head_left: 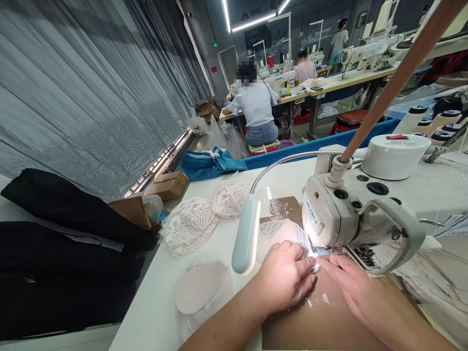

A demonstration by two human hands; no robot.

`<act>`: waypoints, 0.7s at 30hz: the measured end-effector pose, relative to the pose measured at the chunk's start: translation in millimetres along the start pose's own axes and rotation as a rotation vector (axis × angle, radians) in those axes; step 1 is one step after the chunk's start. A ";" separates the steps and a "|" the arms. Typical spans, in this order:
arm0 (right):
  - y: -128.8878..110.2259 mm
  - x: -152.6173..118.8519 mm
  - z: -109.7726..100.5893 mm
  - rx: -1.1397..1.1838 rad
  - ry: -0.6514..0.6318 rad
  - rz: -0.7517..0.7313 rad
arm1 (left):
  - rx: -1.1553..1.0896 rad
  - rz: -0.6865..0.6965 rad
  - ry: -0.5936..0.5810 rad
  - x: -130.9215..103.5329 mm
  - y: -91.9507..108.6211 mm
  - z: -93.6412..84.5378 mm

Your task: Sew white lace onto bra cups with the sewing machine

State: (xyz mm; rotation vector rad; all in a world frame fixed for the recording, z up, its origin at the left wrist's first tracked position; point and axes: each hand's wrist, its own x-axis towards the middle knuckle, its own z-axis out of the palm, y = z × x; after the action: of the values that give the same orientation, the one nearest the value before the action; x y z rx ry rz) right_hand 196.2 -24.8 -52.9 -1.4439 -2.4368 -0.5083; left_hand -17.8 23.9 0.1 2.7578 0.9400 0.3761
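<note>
At the lower right of the head view, the left hand [287, 273] has its fingers pinched on the edge of a white lace piece [280, 230], just below the sewing machine [325, 209]. The right hand [351, 280] lies against that edge; whether it grips, I cannot tell. Seemingly, fabric is being guided for stitching; the next move likely calls for a flat, aligned edge.

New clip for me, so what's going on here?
A person works at a sewing machine. The left hand pinches a lace piece close to the needle area, and the right hand rests its fingertips beside it. More lace lies to the left on the white table. Whether the machine is running can't be told.
</note>
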 end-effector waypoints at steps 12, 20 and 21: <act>-4.9 4.4 -1.9 0.114 0.017 0.121 | 0.092 -0.002 -0.001 2.7 0.1 -1.0; -6.1 7.1 -6.5 0.165 0.035 0.057 | 0.085 0.002 0.014 1.4 -0.6 2.2; -6.5 6.3 -6.0 0.168 0.045 0.056 | 0.081 0.001 0.023 1.0 -0.7 2.8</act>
State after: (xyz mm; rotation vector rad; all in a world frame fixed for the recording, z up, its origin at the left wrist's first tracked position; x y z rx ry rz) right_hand 187.7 -25.3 -46.0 -1.4109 -2.3358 -0.3121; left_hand -16.6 24.8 -2.5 2.8330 0.9803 0.3784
